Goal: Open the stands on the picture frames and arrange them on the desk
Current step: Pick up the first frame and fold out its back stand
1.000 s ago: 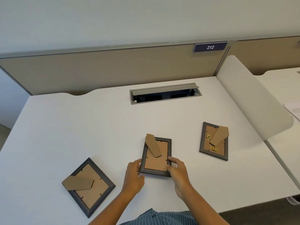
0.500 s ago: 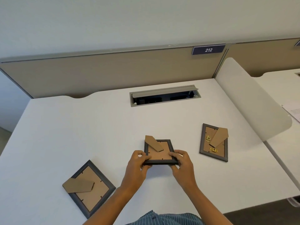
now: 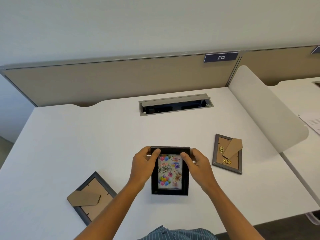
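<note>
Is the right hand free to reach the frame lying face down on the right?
Probably not yet: the right hand grips the black birthday frame together with the left hand. The face-down frame lies close by, with bare desk between.

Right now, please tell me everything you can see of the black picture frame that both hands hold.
The black picture frame has a wide, dark, smooth border around a glazed card with coloured balloons and the words "Happy Birthday". It stands in portrait pose, its front to the camera, in the near middle of the white desk. Its lower edge seems to rest there. The left hand and right hand grip its top corners. Its stand is hidden behind it.
</note>
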